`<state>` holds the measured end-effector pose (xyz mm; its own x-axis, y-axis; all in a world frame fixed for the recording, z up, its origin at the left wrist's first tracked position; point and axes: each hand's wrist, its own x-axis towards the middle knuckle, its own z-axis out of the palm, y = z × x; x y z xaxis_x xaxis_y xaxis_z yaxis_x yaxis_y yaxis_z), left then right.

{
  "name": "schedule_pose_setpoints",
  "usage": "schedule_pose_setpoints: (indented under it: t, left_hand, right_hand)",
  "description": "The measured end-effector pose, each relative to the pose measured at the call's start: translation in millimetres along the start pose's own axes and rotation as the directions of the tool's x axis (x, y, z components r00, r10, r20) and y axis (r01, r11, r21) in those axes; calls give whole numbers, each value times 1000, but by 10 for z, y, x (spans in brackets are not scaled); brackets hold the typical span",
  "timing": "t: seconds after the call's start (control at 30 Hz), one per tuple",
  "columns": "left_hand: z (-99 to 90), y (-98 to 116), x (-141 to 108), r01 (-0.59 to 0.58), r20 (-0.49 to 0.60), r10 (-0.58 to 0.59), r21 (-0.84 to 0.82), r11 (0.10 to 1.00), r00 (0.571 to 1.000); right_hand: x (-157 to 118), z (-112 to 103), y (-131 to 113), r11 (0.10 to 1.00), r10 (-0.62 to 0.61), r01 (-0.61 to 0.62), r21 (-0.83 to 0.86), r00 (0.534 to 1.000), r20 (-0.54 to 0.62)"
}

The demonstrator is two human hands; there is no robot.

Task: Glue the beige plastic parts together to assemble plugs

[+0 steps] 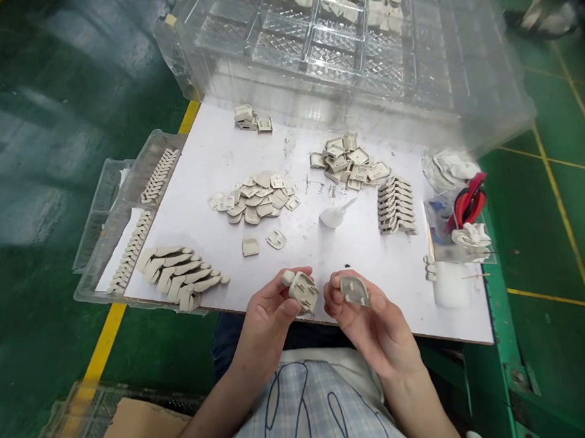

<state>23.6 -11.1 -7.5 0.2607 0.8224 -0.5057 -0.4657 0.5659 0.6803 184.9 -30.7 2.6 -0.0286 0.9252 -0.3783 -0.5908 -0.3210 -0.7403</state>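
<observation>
Just above the near edge of the white board [311, 261], both hands are busy, held slightly apart from each other. The left hand [269, 314] pinches a beige piece [304, 293] between thumb and fingers, its inner side with raised ribs turned up and a rounded knob at its upper left corner. The right hand [372, 315] grips a shallow beige cap [354, 291] by its edges, the hollow face and its small pegs showing. The piece and the cap are side by side, not touching. Beyond the left hand lie two loose parts, a squarish cover [250, 246] and a rounded plate [275, 239], with a heap of flat covers [261, 200] behind them. Farther right is a second heap of squarish parts [348, 162], and between it and the right hand sits a white bottle [331, 217] with a slanting narrow tip. Bent beige parts [181, 273] lie nested at the board's left corner; a neat stack [396, 205] stands toward the right side. Beside the left edge, a clear tray [141, 164] holds more parts in rows. Near the right edge are a red-handled tool [466, 201] and a white cylinder [451, 284]. Across the far side stands a large clear divided container [283, 79], beige pieces in some compartments.
</observation>
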Motion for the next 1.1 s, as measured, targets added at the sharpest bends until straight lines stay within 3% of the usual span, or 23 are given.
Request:
schedule_pose_setpoints:
  t: [0.17, 0.4, 0.77, 1.1]
  left_hand:
    - [61, 22, -38, -26, 4, 26, -43, 999, 1000]
    - [67, 57, -67, -151, 62, 149, 20, 988, 987]
    - [-1, 27, -76, -206, 75, 199, 100, 973, 977]
    - [-16, 11, -65, -234, 111, 222, 113, 966, 969]
  right_hand:
    - [39, 45, -18, 956, -191, 185, -227, 982, -5]
    - [-6, 66, -24, 802, -326, 345, -488, 937, 126]
    - [-61, 128, -45, 633, -391, 439, -637, 892, 226]
    - [-55, 147, -56, 607, -398, 452, -654, 885, 242]
